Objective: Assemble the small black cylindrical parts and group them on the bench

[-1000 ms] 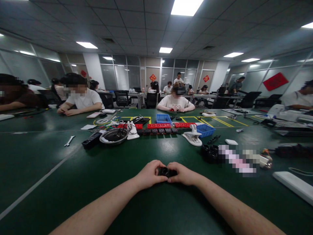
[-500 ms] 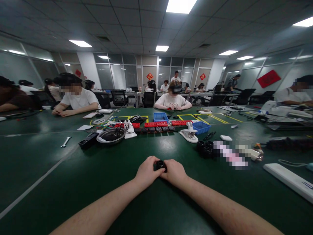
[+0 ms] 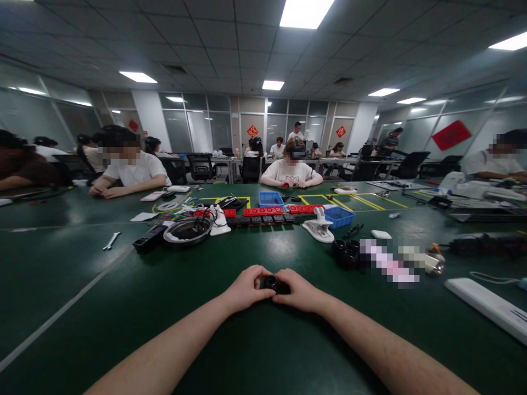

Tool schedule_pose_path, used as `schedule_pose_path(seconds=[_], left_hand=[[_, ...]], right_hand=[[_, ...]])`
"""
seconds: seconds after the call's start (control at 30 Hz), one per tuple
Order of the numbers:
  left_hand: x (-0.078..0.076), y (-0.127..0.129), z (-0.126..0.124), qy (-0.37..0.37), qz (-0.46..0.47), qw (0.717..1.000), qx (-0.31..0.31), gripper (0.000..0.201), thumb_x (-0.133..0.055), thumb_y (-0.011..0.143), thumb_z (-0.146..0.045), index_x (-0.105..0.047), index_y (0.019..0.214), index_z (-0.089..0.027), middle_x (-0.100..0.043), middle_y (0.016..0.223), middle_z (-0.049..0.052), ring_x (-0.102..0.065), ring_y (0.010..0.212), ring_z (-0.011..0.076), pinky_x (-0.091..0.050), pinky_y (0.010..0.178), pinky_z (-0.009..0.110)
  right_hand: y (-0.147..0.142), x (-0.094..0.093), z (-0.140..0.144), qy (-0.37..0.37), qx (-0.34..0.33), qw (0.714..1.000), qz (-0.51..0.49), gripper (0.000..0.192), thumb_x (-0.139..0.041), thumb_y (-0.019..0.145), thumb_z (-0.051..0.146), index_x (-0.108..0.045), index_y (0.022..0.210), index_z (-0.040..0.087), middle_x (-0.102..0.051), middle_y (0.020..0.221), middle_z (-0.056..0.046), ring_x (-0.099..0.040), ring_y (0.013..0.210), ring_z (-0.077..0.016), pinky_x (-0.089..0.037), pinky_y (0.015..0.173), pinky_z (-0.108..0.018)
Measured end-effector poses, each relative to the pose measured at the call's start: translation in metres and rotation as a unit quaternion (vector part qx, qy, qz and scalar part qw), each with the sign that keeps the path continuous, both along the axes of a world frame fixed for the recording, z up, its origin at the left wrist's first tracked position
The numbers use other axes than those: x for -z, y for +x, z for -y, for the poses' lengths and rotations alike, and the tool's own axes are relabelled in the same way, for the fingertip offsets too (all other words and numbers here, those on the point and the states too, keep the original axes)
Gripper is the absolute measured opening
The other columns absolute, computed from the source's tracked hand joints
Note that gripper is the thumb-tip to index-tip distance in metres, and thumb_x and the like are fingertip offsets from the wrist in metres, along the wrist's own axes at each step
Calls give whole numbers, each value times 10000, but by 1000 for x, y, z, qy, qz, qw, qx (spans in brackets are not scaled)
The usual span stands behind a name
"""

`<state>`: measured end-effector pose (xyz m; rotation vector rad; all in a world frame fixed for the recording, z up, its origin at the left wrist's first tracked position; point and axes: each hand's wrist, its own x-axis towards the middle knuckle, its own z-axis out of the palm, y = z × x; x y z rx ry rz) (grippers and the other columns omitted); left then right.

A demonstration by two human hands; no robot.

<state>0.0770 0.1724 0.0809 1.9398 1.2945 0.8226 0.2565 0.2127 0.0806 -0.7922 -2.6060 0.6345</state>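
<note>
A small black round piece (image 3: 270,282) with a hole in its top is held low over the green table (image 3: 263,351), in front of me. My left hand (image 3: 246,288) curls round its left side, thumb at the front and fingers behind. From the other side my right hand (image 3: 303,291) closes on it with thumb and fingertips, leaving a dark gap before the palm. The two thumbs nearly meet. The underside of the piece is hidden, so I cannot tell whether it touches the table.
Right of my hands lies a cluster of black round parts (image 3: 346,253). Farther off are a white clip stand (image 3: 319,227), blue bins (image 3: 340,217), red socket strips (image 3: 263,211) and a metal bowl (image 3: 187,233). A wrench (image 3: 111,241) lies left. Several people sit around.
My right hand has loosened and shifted slightly right, opening a gap beside the black piece. My left fingers have lifted a little. The view has tilted slightly.
</note>
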Motion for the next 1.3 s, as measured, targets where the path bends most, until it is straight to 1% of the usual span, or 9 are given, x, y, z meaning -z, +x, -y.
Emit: schedule_pose_path(seconds=[0.23,0.57,0.7,0.83,0.97,1.03,1.1,1.2,1.3], left_hand=[[0,0,-1,-6,-8,1000,-3,315,-613,632,-319,-524,886,-154,-450,783,-15,-401,550,64,-326,479,175],[-2,1,0,-12,-18,1000,-14,328,-623,615,-357,-526,852,-152,-454,751,-21,-402,539,70,-324,479,181],[-1,9,5,9,-45,995,-83,338,-633,595,-379,-527,832,-163,-480,765,-3,-437,573,104,-334,499,208],[-1,18,12,55,-88,981,-165,297,-627,601,-377,-532,800,-179,-512,808,21,-490,739,178,-360,617,261],[-3,18,14,66,-98,979,-164,288,-612,614,-377,-530,808,-181,-511,812,19,-491,742,180,-359,625,263],[-4,15,12,66,-92,984,-137,290,-610,616,-367,-530,821,-179,-503,801,13,-481,708,164,-357,599,247],[-4,12,10,52,-80,990,-100,294,-606,622,-356,-530,844,-180,-494,791,4,-462,649,136,-348,557,225],[-4,7,6,19,-56,997,-49,301,-600,631,-347,-526,866,-175,-473,789,-8,-410,556,88,-329,499,196],[-3,5,4,5,-33,999,-18,300,-600,636,-346,-521,864,-168,-451,796,-13,-381,527,65,-319,475,182]], right_hand=[[2,1,-9,-42,-60,997,-11,128,-577,699,227,-561,794,144,-537,776,-9,-488,754,-145,-377,688,-250],[1,5,-11,-63,-14,998,-12,157,-620,651,256,-534,724,147,-508,702,18,-469,661,-115,-355,585,-210],[-3,9,-7,-26,53,998,13,222,-635,620,317,-497,682,154,-498,665,21,-447,615,-108,-316,525,-197],[-12,12,2,72,125,988,58,297,-604,623,424,-496,706,159,-515,688,-13,-454,639,-140,-302,527,-225],[-15,11,8,125,148,977,93,352,-564,646,480,-515,771,155,-531,743,-47,-477,703,-181,-332,593,-270],[-13,10,8,116,126,982,79,426,-572,621,520,-523,829,152,-528,789,-55,-477,742,-193,-346,633,-287],[-8,7,5,87,77,992,52,462,-593,606,515,-526,895,160,-522,839,-54,-471,778,-190,-354,666,-292],[-2,4,-2,32,-3,999,28,354,-592,659,427,-542,898,171,-521,845,-34,-468,791,-170,-361,689,-278],[3,1,-9,-7,-50,999,22,236,-584,694,339,-563,843,157,-530,814,-21,-472,780,-157,-366,694,-264]])
